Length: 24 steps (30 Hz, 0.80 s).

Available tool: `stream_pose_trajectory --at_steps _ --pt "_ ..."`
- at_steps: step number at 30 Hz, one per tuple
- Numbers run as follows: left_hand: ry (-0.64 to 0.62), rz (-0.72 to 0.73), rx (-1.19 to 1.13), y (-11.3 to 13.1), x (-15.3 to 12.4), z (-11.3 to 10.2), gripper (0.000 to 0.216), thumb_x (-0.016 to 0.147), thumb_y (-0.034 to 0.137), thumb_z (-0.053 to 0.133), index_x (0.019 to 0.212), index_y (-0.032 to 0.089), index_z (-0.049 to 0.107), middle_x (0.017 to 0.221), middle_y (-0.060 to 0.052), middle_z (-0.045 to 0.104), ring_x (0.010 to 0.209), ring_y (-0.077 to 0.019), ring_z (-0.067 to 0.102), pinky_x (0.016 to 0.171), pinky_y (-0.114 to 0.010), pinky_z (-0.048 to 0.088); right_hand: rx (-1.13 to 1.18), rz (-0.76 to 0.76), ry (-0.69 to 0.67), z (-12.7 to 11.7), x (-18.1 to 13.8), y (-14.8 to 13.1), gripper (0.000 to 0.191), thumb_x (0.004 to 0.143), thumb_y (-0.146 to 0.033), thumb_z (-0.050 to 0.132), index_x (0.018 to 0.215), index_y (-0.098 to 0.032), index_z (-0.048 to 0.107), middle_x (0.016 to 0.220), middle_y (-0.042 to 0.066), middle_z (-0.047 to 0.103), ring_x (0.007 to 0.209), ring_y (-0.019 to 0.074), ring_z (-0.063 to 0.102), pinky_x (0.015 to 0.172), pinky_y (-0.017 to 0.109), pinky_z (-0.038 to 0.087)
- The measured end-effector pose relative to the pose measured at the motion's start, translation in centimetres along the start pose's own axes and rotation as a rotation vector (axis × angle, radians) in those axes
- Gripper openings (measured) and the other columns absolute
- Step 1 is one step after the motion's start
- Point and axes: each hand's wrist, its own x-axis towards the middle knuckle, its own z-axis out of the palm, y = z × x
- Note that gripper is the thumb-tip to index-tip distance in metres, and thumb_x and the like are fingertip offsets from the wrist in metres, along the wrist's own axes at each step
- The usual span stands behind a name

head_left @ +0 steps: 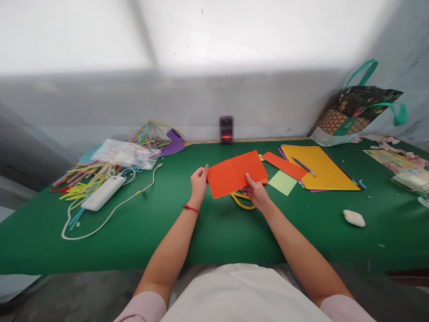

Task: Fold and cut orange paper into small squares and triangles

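An orange sheet of paper [236, 173] is held up slightly above the green table [214, 232]. My left hand [199, 182] pinches its left edge, a red string around the wrist. My right hand [255, 192] grips its lower right edge, thumb on top. Yellow-handled scissors [241, 202] lie on the table just under the sheet, partly hidden by my right hand.
A red-orange strip [284, 165], a light green piece [282, 182] and a yellow sheet with a pencil [320, 172] lie to the right. A white eraser [354, 218] is farther right. A white power bank with cable [103, 193], coloured straws [87, 179] and a plastic bag [124, 154] lie left. A patterned bag [355, 114] leans against the wall.
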Motion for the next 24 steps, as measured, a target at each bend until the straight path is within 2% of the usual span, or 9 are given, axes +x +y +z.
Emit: stream_pose_trajectory --at_steps 4,7,10,14,20,24 --pt "-0.008 -0.024 -0.071 -0.51 0.15 0.02 0.051 0.069 0.066 0.055 0.052 0.019 0.041 0.050 0.005 0.037 0.044 -0.0073 0.036 0.043 -0.021 0.030 0.003 -0.016 -0.014 0.27 -0.11 0.03 0.046 0.068 -0.059 0.061 0.090 -0.019 0.057 0.078 0.006 0.066 0.056 0.0157 0.059 0.038 0.025 0.041" --pt "-0.098 -0.091 -0.107 -0.75 0.16 0.24 0.053 0.066 0.071 0.052 0.059 0.019 0.050 0.050 0.003 0.045 0.043 -0.0083 0.042 0.041 -0.022 0.032 0.078 -0.010 0.028 0.30 0.00 -0.01 0.048 0.064 -0.059 0.066 0.089 -0.019 0.057 0.071 0.004 0.064 0.053 0.0152 0.060 0.036 0.023 0.041" --pt "-0.211 -0.137 -0.122 -0.76 0.02 0.55 0.058 0.065 0.075 0.047 0.063 0.018 0.055 0.047 0.002 0.049 0.039 -0.0092 0.046 0.039 -0.023 0.033 0.128 -0.003 0.091 0.25 0.14 -0.08 0.047 0.061 -0.055 0.070 0.088 -0.020 0.056 0.072 0.003 0.065 0.053 0.0150 0.062 0.035 0.022 0.044" --pt "-0.214 -0.176 -0.162 -0.66 -0.24 0.78 0.061 0.068 0.077 0.040 0.063 0.018 0.055 0.049 0.000 0.053 0.040 -0.0103 0.049 0.039 -0.023 0.035 0.121 0.000 0.162 0.26 0.27 -0.13 0.043 0.062 -0.053 0.071 0.084 -0.020 0.054 0.074 0.005 0.067 0.060 0.0194 0.067 0.036 0.023 0.048" --pt "-0.290 -0.171 -0.124 -0.51 -0.36 0.93 0.060 0.064 0.077 0.047 0.069 0.018 0.056 0.052 0.000 0.057 0.043 -0.0126 0.053 0.039 -0.023 0.038 0.138 0.006 0.199 0.56 0.01 -0.43 0.035 0.068 -0.046 0.069 0.086 -0.020 0.054 0.062 0.002 0.065 0.063 0.0223 0.069 0.038 0.025 0.053" --pt "-0.366 -0.117 -0.013 -0.73 -0.23 0.92 0.046 0.065 0.063 0.060 0.069 0.017 0.055 0.052 0.003 0.054 0.042 -0.0112 0.052 0.039 -0.022 0.038 0.173 -0.023 0.204 0.67 -0.15 -0.64 0.035 0.069 -0.040 0.070 0.091 -0.019 0.054 0.064 0.001 0.066 0.059 0.0187 0.068 0.035 0.020 0.050"
